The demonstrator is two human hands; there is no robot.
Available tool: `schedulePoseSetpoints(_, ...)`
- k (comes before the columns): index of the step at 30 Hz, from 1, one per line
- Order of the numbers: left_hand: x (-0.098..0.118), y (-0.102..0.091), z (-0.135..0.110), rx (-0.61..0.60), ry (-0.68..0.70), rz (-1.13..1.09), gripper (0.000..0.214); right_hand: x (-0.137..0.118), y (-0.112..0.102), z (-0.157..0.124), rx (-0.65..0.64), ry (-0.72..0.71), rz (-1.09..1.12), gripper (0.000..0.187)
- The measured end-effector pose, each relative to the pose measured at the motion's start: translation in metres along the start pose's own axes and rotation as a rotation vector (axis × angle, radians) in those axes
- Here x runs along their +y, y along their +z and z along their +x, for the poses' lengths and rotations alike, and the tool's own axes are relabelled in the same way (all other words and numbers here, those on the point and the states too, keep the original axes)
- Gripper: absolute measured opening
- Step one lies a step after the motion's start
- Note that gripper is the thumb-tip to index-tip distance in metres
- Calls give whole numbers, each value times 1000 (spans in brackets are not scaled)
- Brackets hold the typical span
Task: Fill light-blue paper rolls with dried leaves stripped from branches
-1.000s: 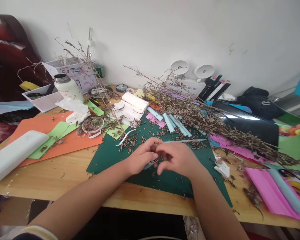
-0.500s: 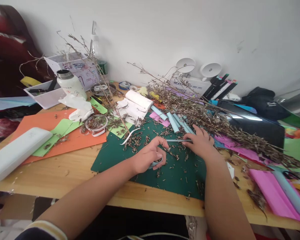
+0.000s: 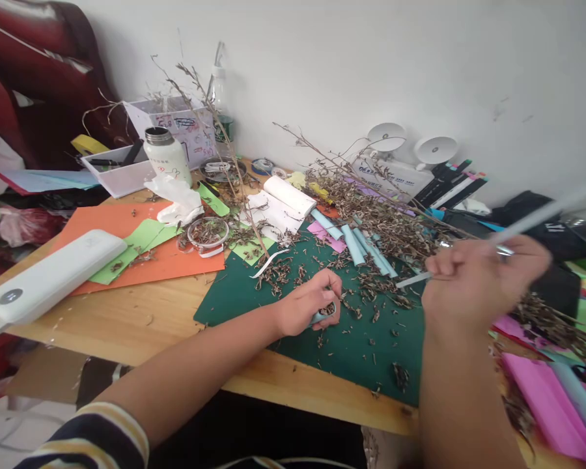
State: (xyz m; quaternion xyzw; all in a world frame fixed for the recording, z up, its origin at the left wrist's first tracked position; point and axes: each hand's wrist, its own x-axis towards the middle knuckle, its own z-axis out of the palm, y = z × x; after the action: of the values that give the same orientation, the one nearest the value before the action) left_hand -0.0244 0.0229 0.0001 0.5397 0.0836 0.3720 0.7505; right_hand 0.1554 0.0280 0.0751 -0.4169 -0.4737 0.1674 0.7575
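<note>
My left hand (image 3: 306,305) rests on the dark green cutting mat (image 3: 356,352), curled round a small light-blue paper tube (image 3: 323,314) with dried bits in its open end. My right hand (image 3: 473,280) is raised above the mat's right edge, blurred, fingers closed on a long thin white strip (image 3: 532,220) that slants up to the right. Crumbled dried leaves (image 3: 371,286) lie scattered over the mat between the hands. Several light-blue paper rolls (image 3: 366,247) lie at the mat's far edge.
A heap of dried branches (image 3: 395,218) crosses the table behind the mat. On the left are orange paper (image 3: 127,225), a white case (image 3: 53,277), a clear ring (image 3: 208,231), a bottle (image 3: 168,153) and a white box (image 3: 122,177). Pink paper (image 3: 532,384) lies at the right.
My right hand left the left hand, reached to the white strip at the mat's far side, closed on it and lifted it up to the right. The left hand stayed on its tube.
</note>
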Motion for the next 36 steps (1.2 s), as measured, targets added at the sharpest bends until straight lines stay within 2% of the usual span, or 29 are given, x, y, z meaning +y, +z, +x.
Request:
schedulePoseSetpoints(1, 0, 0, 0, 11, 9, -7, 28, -19, 10, -3, -37, 56, 114, 8)
schedulePoseSetpoints(3, -1, 0, 0, 32, 23, -13, 32, -54, 29, -9, -230, 214, 249, 25)
schedulePoseSetpoints(5, -2, 0, 0, 35, 35, 7, 34, -75, 45, -19, -417, 266, 301, 39)
schedulePoseSetpoints(8, -3, 0, 0, 37, 55, 54, 37, -78, 59, -33, -652, 312, 404, 47)
schedulePoseSetpoints(11, -4, 0, 0, 44, 41, 81, 43, -69, 63, -42, -749, 345, 420, 46)
schedulePoseSetpoints(16, -2, 0, 0, 32, 48, 81, 44, -62, 63, -46, -818, 336, 445, 50)
schedulePoseSetpoints(22, 4, 3, 1, 60, -2, 139, 48, -42, 62, -59, -870, 323, 473, 42)
schedulePoseSetpoints(27, 9, 4, 0, 35, -30, 221, 53, -43, 59, -49, -1020, 342, 82, 9)
schedulePoseSetpoints(28, 9, 4, 0, 42, -41, 225, 52, -47, 59, -46, -1023, 348, 54, 17)
schedulePoseSetpoints(30, 7, 3, -1, 47, -41, 186, 49, -59, 62, -40, -971, 350, 120, 36)
schedulePoseSetpoints(32, 5, 2, -1, 29, -31, 132, 43, -73, 66, -36, -870, 365, 210, 42)
schedulePoseSetpoints(34, 3, 1, -1, 12, -23, 104, 39, -84, 69, -36, -750, 390, 259, 37)
schedulePoseSetpoints(36, 3, 1, -2, 11, -30, 101, 34, -88, 71, -38, -713, 417, 274, 19)
